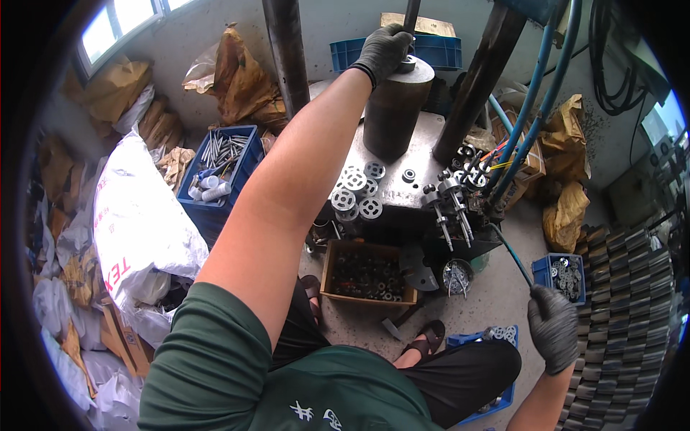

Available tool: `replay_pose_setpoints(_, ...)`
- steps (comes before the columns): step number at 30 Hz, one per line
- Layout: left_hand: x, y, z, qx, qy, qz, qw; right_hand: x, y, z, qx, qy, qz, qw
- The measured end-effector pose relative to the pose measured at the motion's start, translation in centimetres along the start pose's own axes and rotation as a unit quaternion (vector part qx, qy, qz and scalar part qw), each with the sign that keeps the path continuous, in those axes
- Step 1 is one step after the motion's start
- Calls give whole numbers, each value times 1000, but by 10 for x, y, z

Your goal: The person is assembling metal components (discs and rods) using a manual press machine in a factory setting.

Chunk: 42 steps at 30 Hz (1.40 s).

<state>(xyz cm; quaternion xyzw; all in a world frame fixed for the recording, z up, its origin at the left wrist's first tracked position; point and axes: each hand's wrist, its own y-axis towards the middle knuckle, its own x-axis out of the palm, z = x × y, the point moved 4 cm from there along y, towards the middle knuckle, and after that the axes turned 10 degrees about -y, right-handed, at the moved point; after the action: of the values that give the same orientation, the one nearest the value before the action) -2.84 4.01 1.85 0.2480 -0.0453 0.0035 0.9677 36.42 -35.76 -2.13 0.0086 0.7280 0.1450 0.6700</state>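
My left hand (387, 52), in a dark grey glove, reaches far forward to the top of a thick steel cylinder (392, 118). Its fingers are curled round an upright metal shaft (411, 16), just above a small round disc (407, 65) on the cylinder's top face. At the lower right, my right hand (553, 327), gloved too, is closed on the end of a long thin lever (512, 251) that slants up to the machine. On the steel bed plate (424, 188) lie silver slotted discs (353, 179), a small ring (409, 174) and several shafts with rotors (453, 197).
Dark posts (286, 54) flank the cylinder. Blue hoses (535, 100) hang at right. Below are a wooden box (368, 296) of small parts, a hammer (392, 329) and a blue crate (546, 271). At left stand a blue bin (208, 201) of shafts and a white sack (133, 230).
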Motion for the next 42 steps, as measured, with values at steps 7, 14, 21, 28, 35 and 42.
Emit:
replay_pose_setpoints(7,0,-6,7,14,-20,3,1000,-62,128,20,-93,-16,316,944)
replay_pose_setpoints(14,2,-2,2,-11,-11,-16,1000,-73,213,40,19,-73,309,948)
replay_pose_setpoints(21,3,-13,12,-20,-70,-6,997,-73,227,43,94,-96,231,964)
replay_pose_setpoints(28,31,-84,50,142,-11,-7,990,-75,224,39,133,-141,185,963)
replay_pose_setpoints(35,74,-249,13,-57,-292,-51,953,-69,196,55,81,-93,275,953)
replay_pose_setpoints(42,78,-360,-68,-489,-402,114,765,-54,119,37,-53,-13,298,953)
